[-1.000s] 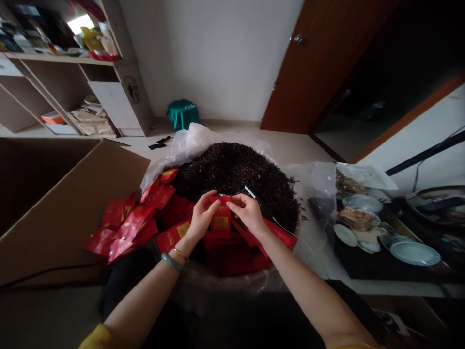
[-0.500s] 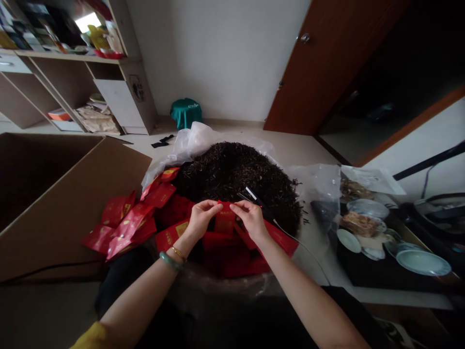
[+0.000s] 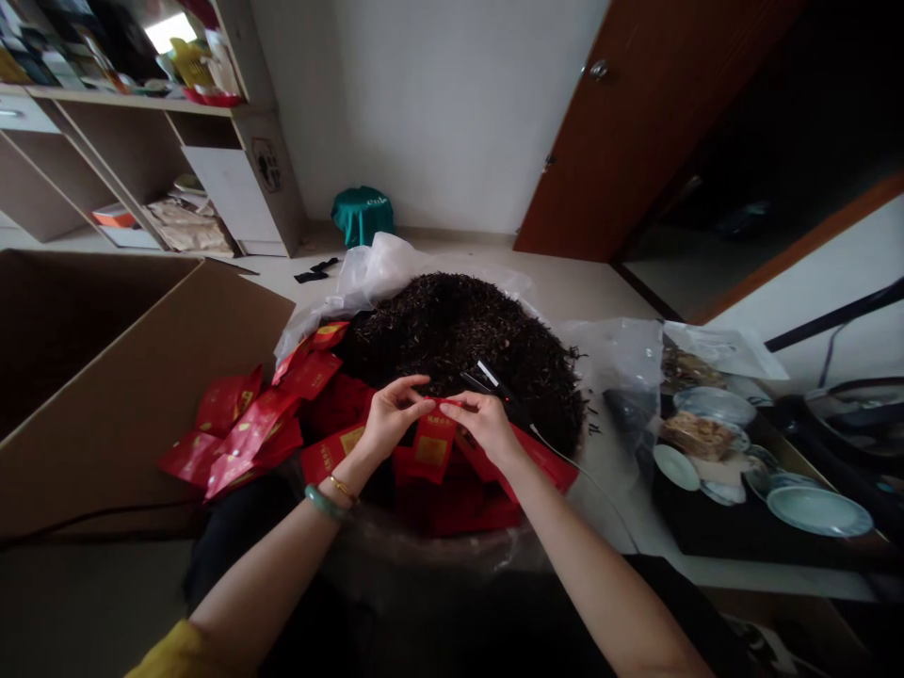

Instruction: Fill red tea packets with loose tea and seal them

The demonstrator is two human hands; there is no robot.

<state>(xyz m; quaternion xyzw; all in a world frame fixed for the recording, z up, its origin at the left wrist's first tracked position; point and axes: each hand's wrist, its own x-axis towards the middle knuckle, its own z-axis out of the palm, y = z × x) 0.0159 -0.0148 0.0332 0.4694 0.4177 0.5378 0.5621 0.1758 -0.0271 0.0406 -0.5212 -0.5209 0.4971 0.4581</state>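
Observation:
A small red packet [image 3: 432, 444] with gold print hangs upright from my fingers above the heap's near side. My right hand [image 3: 484, 424] pinches its top edge at the right corner. At the left corner, my left hand [image 3: 392, 414] holds the same edge by the thumb, its index finger lifted away. Behind the packet lies a mound of dark, dry tea leaves [image 3: 452, 315] in a clear plastic bag [image 3: 385, 259]. A slim black tool with a white strip [image 3: 494, 381] and a cord rests on the leaves, just beyond my right fingers. More red packets [image 3: 459, 508] lie below my hands.
Several filled-looking red packets [image 3: 244, 424] are piled at the left, beside a large open cardboard box [image 3: 176, 367]. On the right stands a low tea table with a green-white dish [image 3: 819, 508] and bowls. A green-covered bin [image 3: 363, 217] is by the wall.
The packet has dropped slightly and shows more of its front. My left index finger has lifted off its top edge, and my right hand has shifted a little left.

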